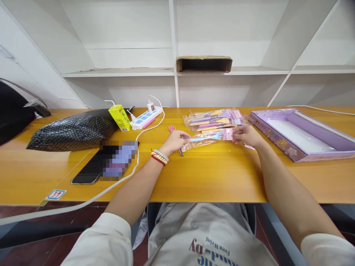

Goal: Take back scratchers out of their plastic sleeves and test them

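A blue hand-shaped back scratcher (205,138) lies in a clear plastic bag with a pink label (227,134), low over the table. My left hand (176,141) pinches its handle end, and my right hand (246,136) grips the bag at the label end. Under my left hand lies a loose pink back scratcher (172,128); its middle is hidden, and its dark rod end shows below my fingers. Just beyond the blue one, several bagged back scratchers (212,120) in yellow, purple and pink are stacked. A small white piece (249,146) shows below my right hand.
An open purple box (298,157) sits at the right. Toward the left are a black wrapped parcel (74,129), a yellow drink carton (119,117), a power strip (146,117) and phones (87,168). A white cable (111,187) crosses the table. Shelves hold a cardboard box (204,58).
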Tool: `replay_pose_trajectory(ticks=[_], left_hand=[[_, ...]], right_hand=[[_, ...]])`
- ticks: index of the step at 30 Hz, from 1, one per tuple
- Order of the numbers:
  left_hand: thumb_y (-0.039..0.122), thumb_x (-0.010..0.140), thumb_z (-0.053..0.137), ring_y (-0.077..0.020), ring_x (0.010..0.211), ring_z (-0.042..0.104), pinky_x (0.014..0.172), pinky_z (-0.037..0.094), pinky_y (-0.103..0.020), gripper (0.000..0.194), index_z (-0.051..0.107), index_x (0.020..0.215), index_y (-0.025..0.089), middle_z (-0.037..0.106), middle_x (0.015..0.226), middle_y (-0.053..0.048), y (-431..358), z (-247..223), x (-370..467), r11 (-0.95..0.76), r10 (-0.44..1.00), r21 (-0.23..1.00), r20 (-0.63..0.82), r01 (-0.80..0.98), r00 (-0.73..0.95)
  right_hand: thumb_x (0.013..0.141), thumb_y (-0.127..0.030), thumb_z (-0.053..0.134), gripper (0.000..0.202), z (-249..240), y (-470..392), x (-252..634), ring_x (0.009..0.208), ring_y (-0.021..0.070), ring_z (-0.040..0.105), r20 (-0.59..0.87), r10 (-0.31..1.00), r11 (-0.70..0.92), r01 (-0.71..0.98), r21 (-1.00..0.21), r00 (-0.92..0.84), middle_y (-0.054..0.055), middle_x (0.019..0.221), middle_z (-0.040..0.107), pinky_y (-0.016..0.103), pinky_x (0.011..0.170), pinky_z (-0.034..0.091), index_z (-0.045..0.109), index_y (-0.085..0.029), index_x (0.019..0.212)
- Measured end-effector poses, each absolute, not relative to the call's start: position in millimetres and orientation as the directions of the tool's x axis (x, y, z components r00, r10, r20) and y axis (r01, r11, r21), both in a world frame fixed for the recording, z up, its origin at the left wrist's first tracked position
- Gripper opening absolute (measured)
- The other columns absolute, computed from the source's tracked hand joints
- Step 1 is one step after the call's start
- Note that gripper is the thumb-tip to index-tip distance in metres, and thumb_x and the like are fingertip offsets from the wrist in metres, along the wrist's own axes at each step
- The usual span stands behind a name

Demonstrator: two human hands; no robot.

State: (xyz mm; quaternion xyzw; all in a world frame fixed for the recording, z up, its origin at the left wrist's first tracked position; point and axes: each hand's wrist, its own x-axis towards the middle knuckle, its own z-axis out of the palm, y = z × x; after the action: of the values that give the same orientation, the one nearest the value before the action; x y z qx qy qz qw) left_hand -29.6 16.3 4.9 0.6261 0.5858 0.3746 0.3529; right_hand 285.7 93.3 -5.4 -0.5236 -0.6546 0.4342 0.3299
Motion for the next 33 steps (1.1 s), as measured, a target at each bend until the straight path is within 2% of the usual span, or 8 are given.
replay_pose_trajectory(ticks=[5,10,14,17,22,26,30,33], left_hand=[[0.02,0.063,0.069,-0.0111,0.057,0.052,0.055,0.04,-0.024,0.021,0.069,0.083,0.012,0.064,0.069,-0.004,16,6,-28,-0.03,0.999,0.89,0.018,0.456,0.03],[0.021,0.063,0.068,-0.0121,0.063,0.054,0.057,0.041,-0.025,0.022,0.069,0.083,0.013,0.064,0.073,-0.004,19,4,-30,-0.038,0.999,0.886,0.033,0.462,0.02],[0.022,0.062,0.069,-0.0137,0.065,0.056,0.058,0.042,-0.025,0.024,0.068,0.084,0.012,0.065,0.076,-0.005,19,2,-30,-0.032,0.999,0.897,0.025,0.441,0.02],[0.023,0.061,0.069,-0.0136,0.065,0.055,0.057,0.042,-0.025,0.025,0.068,0.084,0.012,0.065,0.077,-0.006,19,3,-30,-0.029,1.0,0.903,0.022,0.428,0.023],[0.025,0.06,0.07,-0.0124,0.062,0.054,0.057,0.041,-0.025,0.025,0.069,0.082,0.013,0.065,0.073,-0.004,18,3,-31,-0.048,0.999,0.901,0.036,0.431,0.035],[0.025,0.061,0.07,-0.0108,0.057,0.051,0.054,0.04,-0.024,0.023,0.069,0.082,0.014,0.064,0.07,-0.003,18,3,-31,-0.052,0.998,0.906,0.03,0.419,0.058],[0.024,0.062,0.069,-0.0108,0.058,0.052,0.056,0.041,-0.024,0.022,0.069,0.081,0.014,0.063,0.068,-0.002,18,2,-30,-0.076,0.996,0.909,0.05,0.411,0.073],[0.023,0.062,0.07,-0.0107,0.059,0.052,0.057,0.041,-0.024,0.022,0.069,0.082,0.014,0.063,0.069,-0.002,18,3,-29,-0.07,0.997,0.91,0.045,0.41,0.07]], right_hand=[[0.059,-0.015,0.069,0.019,-10,97,282,0.048,0.0131,0.059,-0.035,0.979,0.049,0.399,-0.916,-0.199,0.004,0.055,0.063,0.024,0.048,0.051,0.052,-0.016,0.067],[0.061,-0.015,0.064,0.018,-10,99,285,0.048,0.0112,0.056,0.032,0.981,0.118,0.464,-0.878,-0.189,0.001,0.057,0.061,0.02,0.042,0.046,0.056,-0.015,0.077],[0.067,-0.024,0.062,0.021,-8,97,285,0.057,0.0129,0.058,-0.009,0.97,0.097,0.425,-0.9,-0.241,0.003,0.063,0.061,0.02,0.042,0.046,0.057,-0.016,0.086],[0.072,-0.033,0.061,0.023,-10,98,284,0.06,0.0128,0.058,0.003,0.973,0.091,0.367,-0.926,-0.233,0.004,0.068,0.06,0.02,0.043,0.047,0.058,-0.016,0.086],[0.068,-0.033,0.066,0.022,-20,103,283,0.044,0.0092,0.052,0.078,0.968,0.179,0.437,-0.881,-0.24,-0.003,0.053,0.052,0.019,0.04,0.041,0.052,-0.017,0.072],[0.072,-0.036,0.061,0.023,-23,104,280,0.04,0.0095,0.05,0.119,0.952,0.252,0.498,-0.83,-0.284,-0.003,0.049,0.052,0.02,0.039,0.039,0.05,-0.017,0.065],[0.076,-0.038,0.057,0.022,-23,101,275,0.049,0.0126,0.058,0.1,0.953,0.227,0.452,-0.863,-0.287,0.003,0.06,0.062,0.02,0.04,0.042,0.051,-0.016,0.074],[0.077,-0.038,0.056,0.022,-22,97,273,0.041,0.0109,0.054,0.105,0.957,0.225,0.459,-0.86,-0.272,0.002,0.054,0.06,0.019,0.036,0.037,0.047,-0.017,0.08]])
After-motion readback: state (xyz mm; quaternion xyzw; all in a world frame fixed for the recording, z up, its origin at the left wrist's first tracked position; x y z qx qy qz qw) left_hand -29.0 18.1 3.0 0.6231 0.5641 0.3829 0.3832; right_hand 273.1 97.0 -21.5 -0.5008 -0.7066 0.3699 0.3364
